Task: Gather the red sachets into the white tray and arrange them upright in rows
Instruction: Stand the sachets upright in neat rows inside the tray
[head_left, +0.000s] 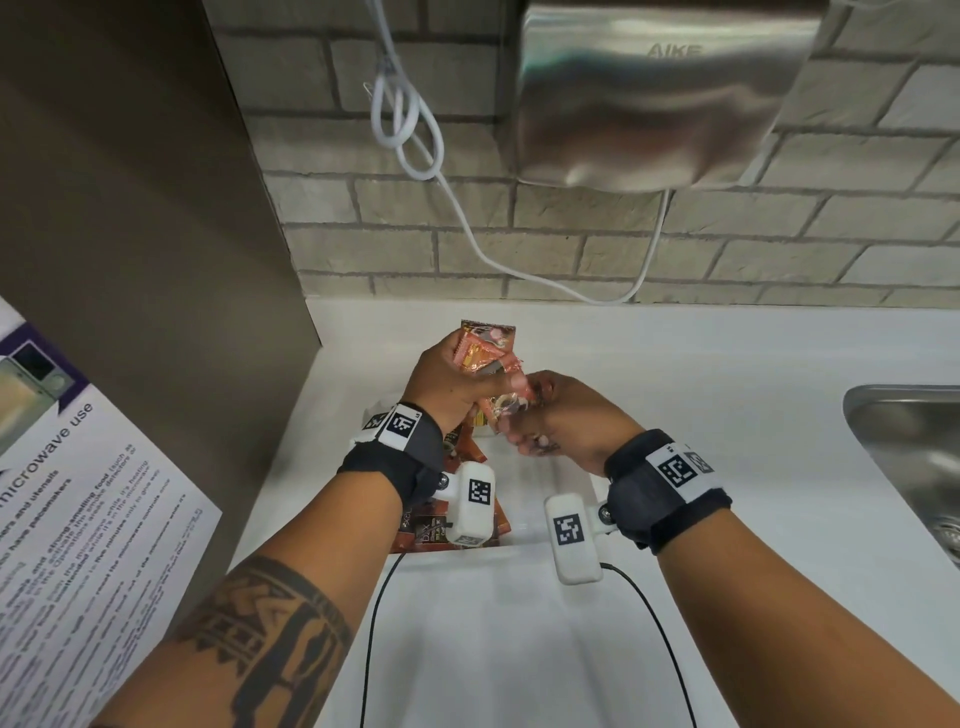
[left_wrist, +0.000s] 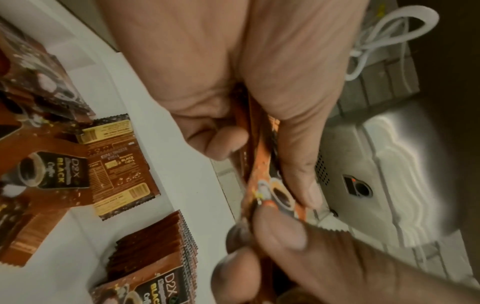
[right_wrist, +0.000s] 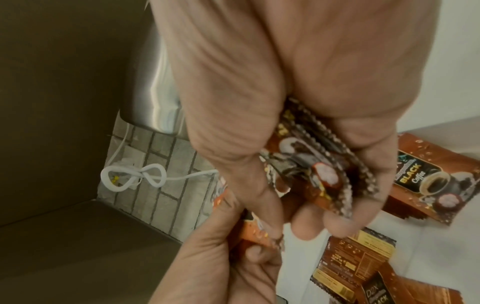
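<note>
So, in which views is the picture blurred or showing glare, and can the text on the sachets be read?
Head view: sharp, straight lines bent by the wide lens, soft glare on the hand dryer. Left wrist view: dim, the held sachets motion-blurred, yet "BLACK" reads on a lying sachet. Right wrist view: the right hand blurred.

Sachets (head_left: 485, 345): glossy printed foil with serrated edges. Dryer (head_left: 660, 98): brushed metal, softly reflective. Wall (head_left: 519, 228): rough matt brick. Counter (head_left: 675, 364): smooth white, faint sheen. Sink (head_left: 914, 441): shiny steel. Wrist straps (head_left: 670, 493): matt dark cloth. Notice (head_left: 98, 499): printed paper.
</note>
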